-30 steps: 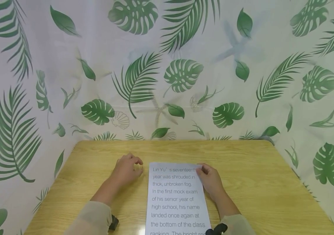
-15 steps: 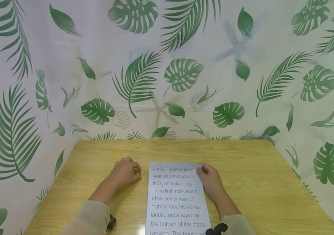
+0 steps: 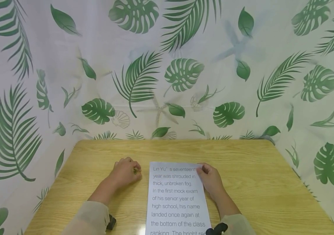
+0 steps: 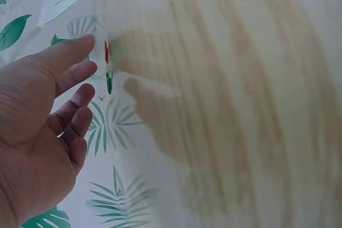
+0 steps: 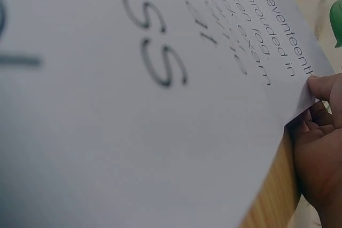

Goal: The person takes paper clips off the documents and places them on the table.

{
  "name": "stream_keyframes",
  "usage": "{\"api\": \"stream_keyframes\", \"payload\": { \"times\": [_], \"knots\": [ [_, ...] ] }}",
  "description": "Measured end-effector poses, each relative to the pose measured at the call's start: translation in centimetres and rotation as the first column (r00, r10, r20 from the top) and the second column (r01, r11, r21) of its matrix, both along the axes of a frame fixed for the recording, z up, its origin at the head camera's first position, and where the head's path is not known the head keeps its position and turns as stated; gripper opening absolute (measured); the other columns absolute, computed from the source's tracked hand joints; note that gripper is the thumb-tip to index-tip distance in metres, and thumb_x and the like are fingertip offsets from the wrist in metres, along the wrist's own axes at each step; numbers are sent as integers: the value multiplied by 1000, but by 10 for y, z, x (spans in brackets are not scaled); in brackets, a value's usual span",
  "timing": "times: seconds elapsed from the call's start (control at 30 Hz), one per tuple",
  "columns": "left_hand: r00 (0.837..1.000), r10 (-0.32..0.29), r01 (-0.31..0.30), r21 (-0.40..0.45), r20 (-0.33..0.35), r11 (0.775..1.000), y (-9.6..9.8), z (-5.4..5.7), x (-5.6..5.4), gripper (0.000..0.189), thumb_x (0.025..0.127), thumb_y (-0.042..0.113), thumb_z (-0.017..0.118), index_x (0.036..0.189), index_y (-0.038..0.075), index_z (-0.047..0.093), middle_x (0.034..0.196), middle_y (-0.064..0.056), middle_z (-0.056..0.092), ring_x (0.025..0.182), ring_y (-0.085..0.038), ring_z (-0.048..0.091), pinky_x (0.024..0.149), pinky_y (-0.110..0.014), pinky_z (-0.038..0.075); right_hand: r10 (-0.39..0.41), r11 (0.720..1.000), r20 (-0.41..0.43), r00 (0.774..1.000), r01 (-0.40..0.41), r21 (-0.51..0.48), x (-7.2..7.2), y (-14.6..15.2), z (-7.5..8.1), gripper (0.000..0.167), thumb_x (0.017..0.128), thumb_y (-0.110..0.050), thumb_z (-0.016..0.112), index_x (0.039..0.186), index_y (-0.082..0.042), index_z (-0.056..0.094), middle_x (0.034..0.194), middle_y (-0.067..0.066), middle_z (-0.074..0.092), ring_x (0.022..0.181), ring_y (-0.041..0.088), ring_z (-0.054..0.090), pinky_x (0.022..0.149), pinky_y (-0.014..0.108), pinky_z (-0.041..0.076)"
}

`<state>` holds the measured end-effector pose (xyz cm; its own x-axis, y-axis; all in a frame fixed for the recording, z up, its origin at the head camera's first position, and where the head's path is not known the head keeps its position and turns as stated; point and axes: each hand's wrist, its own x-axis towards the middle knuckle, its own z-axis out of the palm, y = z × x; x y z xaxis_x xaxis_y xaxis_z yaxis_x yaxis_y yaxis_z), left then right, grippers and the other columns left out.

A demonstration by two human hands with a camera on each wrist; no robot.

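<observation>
My left hand [image 3: 126, 171] is low over the table, left of a printed sheet of paper [image 3: 174, 195]. Near its fingertips are two small thin pieces that look like paper clips, a green one [image 4: 109, 83] and a red one [image 4: 106, 52]. In the left wrist view the fingers are spread and loosely bent, with a narrow gap between them and the clips. My right hand [image 3: 211, 179] pinches the sheet's upper right corner, thumb on top and fingers underneath, as the right wrist view [image 5: 323, 86] shows.
A wooden table [image 3: 258, 182] bears everything. Behind it and at both sides hangs a white cloth [image 3: 184, 124] with a green leaf print. Dark devices [image 3: 217, 229] are strapped at the wrists.
My left hand has lowered and shifted slightly left. A thin loop showed between its thumb and finger earlier; now two coloured pieces show there. The right hand and sheet look unchanged.
</observation>
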<state>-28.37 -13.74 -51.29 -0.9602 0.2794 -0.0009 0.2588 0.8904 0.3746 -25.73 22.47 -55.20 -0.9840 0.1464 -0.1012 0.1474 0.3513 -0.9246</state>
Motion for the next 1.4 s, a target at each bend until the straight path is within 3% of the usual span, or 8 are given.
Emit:
{"api": "stream_keyframes", "payload": {
  "times": [0.27,0.53,0.73,0.9,1.0,1.13,1.23,1.4],
  "knots": [
    [1000,12,-13,51,3,999,1,7,4,22,105,36,71,118,20,79,133,-7,68,126,-33,59,106,-54,43,13,999,-7,1000,-13,30,-2,0,2,30,111,-18,58,137,-9,71,135,15,73,114,24,68,93,26,54],
    [1000,17,-16,77,-8,997,1,16,16,21,106,31,71,121,18,78,134,-6,68,129,-33,58,112,-57,42,28,999,-7,1000,-28,43,-5,0,11,37,111,-18,57,144,-1,65,146,23,65,133,37,63,118,54,50],
    [999,1,2,101,-36,995,1,21,25,20,105,29,72,121,19,78,133,-6,69,122,-31,59,104,-54,42,18,987,-62,998,-7,163,-19,4,19,38,108,-12,59,139,9,66,132,28,63,119,39,61,104,51,53],
    [999,-6,11,112,-44,994,3,23,31,20,105,29,73,122,19,78,133,-6,70,119,-30,59,100,-52,42,52,962,-37,998,-41,270,-31,9,20,42,109,-12,57,145,9,61,140,32,65,131,46,63,114,57,52],
    [999,1,5,114,-54,993,4,24,34,19,105,28,73,120,19,78,131,-5,70,117,-29,60,100,-52,43,68,940,-15,998,-59,336,-36,11,18,40,109,-12,57,143,8,63,138,30,68,129,46,66,112,57,54],
    [999,7,-1,117,-54,993,5,23,38,17,104,27,73,119,19,79,129,-5,71,117,-29,60,99,-51,43,61,891,-6,998,-52,452,-39,11,14,35,107,-12,60,136,4,69,133,26,73,122,44,70,106,57,56],
    [999,14,-8,117,-49,993,6,21,39,17,104,27,74,119,20,79,129,-5,71,118,-29,60,101,-52,43,41,857,-5,999,-33,515,-40,11,11,35,105,-13,64,137,1,69,133,24,74,124,44,71,111,64,49],
    [999,16,-10,111,-52,994,7,21,38,18,104,29,74,119,20,79,129,-5,71,118,-29,60,101,-52,44,21,856,-15,1000,-10,517,-42,12,8,45,101,-12,71,144,-3,59,133,29,68,116,44,69,106,68,46]
  ]
}}
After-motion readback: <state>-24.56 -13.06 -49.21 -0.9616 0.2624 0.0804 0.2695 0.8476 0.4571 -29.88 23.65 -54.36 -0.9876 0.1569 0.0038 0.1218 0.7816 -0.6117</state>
